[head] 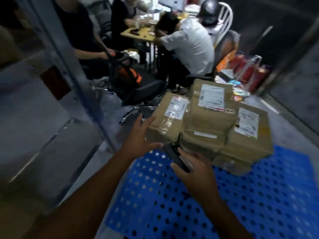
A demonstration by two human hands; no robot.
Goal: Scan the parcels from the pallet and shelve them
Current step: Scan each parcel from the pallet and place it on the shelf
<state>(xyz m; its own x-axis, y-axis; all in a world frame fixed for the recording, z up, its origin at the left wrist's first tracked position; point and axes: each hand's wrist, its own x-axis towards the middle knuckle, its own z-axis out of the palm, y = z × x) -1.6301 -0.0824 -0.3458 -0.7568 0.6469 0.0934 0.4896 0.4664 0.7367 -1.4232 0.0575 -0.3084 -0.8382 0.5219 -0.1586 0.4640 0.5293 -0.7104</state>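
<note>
Several brown cardboard parcels with white labels are stacked on a blue perforated pallet [241, 195]. The nearest left parcel [168, 121] lies at the stack's left edge, a taller parcel [211, 107] stands in the middle and another parcel [248, 131] sits at the right. My left hand [139, 137] reaches out with spread fingers, its fingertips at the left parcel's near corner. My right hand [193, 168] grips a black handheld scanner [174, 156], which points toward the stack's front. The whole view is blurred.
A metal shelf frame [69, 69] stands at the left. Behind the stack, people sit at a small table [138, 34], with a black office chair [141, 90] and a black and orange bag [127, 73] close by. Coloured bags [248, 71] lie at the back right.
</note>
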